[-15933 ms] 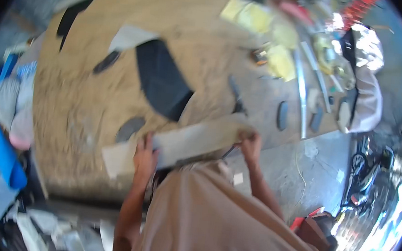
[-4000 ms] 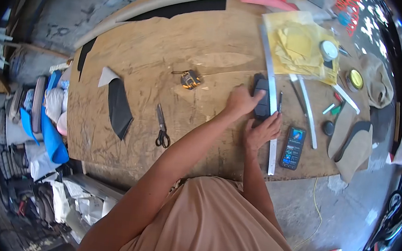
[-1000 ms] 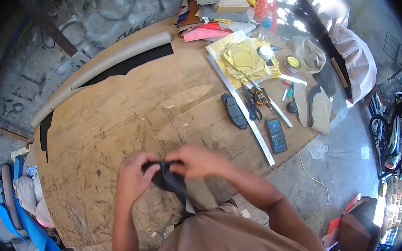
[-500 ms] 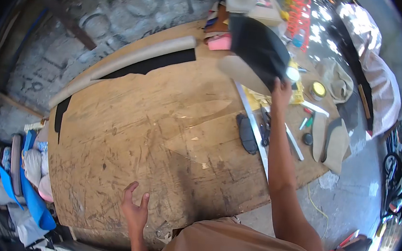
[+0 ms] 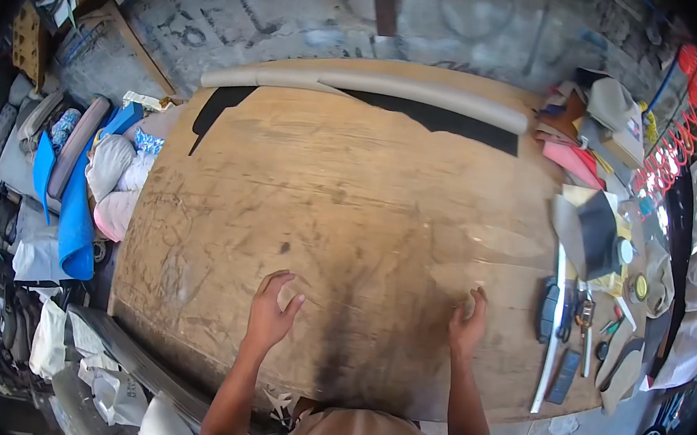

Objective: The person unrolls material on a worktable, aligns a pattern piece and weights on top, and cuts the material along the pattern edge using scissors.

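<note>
My left hand (image 5: 274,309) is over the near part of the wooden table (image 5: 309,189), fingers apart and curved, holding nothing. To its right my right hand (image 5: 468,320) is also empty, its thumb and fingers slightly apart. The nearest items to my right hand are a dark block-shaped tool (image 5: 548,308) and a long metal ruler (image 5: 553,338). A black material piece (image 5: 598,235) and a grey-beige piece (image 5: 568,230) lie at the right on the yellow sheets (image 5: 611,283).
A beige roll (image 5: 428,93) with black material (image 5: 458,126) lies along the far edge. At the right are a phone (image 5: 564,377), an orange-black tape measure (image 5: 586,312), an open tin (image 5: 640,287) and a fabric pile (image 5: 572,122). Bundles and a blue roll (image 5: 79,229) stand left of the table.
My right hand has let go of the black and beige pieces, which now lie on the yellow sheets, and has come back toward me. My left hand stays open. The view has turned right.
</note>
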{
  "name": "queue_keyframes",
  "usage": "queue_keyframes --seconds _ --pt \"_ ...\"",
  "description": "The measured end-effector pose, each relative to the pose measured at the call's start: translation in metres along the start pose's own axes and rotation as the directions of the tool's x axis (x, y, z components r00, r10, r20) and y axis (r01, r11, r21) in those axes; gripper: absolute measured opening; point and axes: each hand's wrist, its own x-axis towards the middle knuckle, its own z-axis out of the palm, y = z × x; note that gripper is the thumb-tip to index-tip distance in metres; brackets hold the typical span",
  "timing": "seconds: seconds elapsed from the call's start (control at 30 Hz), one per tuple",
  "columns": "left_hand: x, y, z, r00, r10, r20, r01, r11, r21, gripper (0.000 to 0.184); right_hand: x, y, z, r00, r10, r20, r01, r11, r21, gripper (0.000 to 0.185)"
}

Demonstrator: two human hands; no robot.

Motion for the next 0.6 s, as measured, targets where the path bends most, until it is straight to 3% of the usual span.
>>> queue_keyframes --seconds 0.1,0.3,0.33,0.43,0.5,0.6 --pt "0.041 -0.07 -0.033 0.999 0.021 0.041 -0.022 0.999 0.043 0.044 -0.019 -0.027 0.051 0.998 0.043 0.04 -0.044 0.999 0.024 0.043" --pt "0.122 -0.211 -0.092 0.998 0.056 0.034 -0.06 0.99 0.124 0.05 0.032 -0.056 0.16 0.986 -0.148 0.074 0.155 0.984 -0.093 0.049" --pt "0.142 -0.241 -0.098 0.998 0.06 0.029 -0.063 0.989 0.132 0.052 0.052 -0.066 0.175 0.977 -0.185 0.105 0.195 0.976 -0.093 0.051" --pt "0.23 -0.312 -0.115 0.992 -0.122 0.033 0.112 0.971 0.212 0.061 0.141 -0.105 0.217 0.935 -0.302 0.183 0.326 0.939 -0.113 0.059" --pt "0.307 -0.389 -0.111 1.0 -0.02 -0.004 0.021 0.961 0.276 0.07 0.209 -0.121 0.252 0.895 -0.382 0.23 0.419 0.896 -0.143 0.065" --pt "0.433 -0.476 -0.112 0.99 -0.142 0.019 0.104 0.804 0.585 0.073 0.323 -0.127 0.308 0.816 -0.493 0.302 0.569 0.779 -0.264 0.085"
